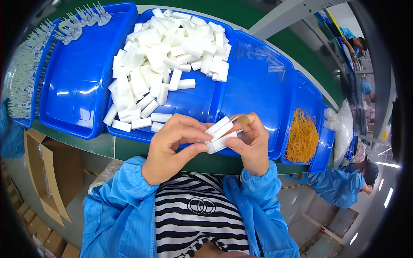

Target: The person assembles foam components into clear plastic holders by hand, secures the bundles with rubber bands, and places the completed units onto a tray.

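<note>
Close to my body, above the trays' near edge, both hands hold a small cluster of white oblong pieces [222, 142] with thin pins sticking out at the upper right end. My left hand [170, 144] pinches the lower left end between thumb and fingers. On the other side, my right hand [254, 144] is closed around the pin end, its thumb pressed on a white piece. A tan covering, perhaps a finger cot, shows on one right finger. Just beyond, a large heap of similar white pieces [172, 47] fills much of a blue tray [193, 99].
Left, a blue tray [71, 96] has clear-based pin parts [88, 19] at its far end; more crowd the tray beside it. Right, a blue tray [254, 94] holds transparent pieces [275, 64]. Farther right are orange rubber bands [302, 137]. A cardboard box [60, 167] stands below left. Co-workers sit at right.
</note>
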A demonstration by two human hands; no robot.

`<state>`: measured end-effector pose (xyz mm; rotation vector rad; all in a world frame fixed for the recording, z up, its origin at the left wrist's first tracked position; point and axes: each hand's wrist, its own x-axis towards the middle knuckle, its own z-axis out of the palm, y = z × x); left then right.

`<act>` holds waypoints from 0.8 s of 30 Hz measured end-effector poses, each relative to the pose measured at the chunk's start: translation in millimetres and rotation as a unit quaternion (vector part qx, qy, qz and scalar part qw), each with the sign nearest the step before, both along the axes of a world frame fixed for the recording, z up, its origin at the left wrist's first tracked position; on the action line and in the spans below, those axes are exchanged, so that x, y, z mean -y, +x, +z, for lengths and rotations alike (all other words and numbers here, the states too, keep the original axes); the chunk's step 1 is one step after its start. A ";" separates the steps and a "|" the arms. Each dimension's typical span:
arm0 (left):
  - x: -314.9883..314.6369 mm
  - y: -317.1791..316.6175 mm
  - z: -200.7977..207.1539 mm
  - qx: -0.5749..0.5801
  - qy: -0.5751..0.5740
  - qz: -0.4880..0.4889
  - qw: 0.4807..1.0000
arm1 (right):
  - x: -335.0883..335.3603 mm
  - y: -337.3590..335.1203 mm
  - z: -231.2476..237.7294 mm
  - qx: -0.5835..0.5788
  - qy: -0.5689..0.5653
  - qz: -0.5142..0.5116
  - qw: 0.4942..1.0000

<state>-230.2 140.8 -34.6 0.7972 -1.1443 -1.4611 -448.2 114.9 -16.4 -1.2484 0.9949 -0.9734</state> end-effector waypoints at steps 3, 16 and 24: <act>-2.3 1.7 -0.7 0.019 -0.002 -0.014 1.000 | -1.2 3.6 2.4 0.049 0.060 -0.004 0.997; 6.2 -0.4 5.5 0.005 0.059 -0.095 0.994 | -0.7 4.4 8.7 -0.178 -0.171 0.055 0.968; 6.6 -1.6 9.0 0.014 0.073 -0.046 0.996 | 117.1 -85.1 4.4 -0.536 -0.341 -0.118 0.763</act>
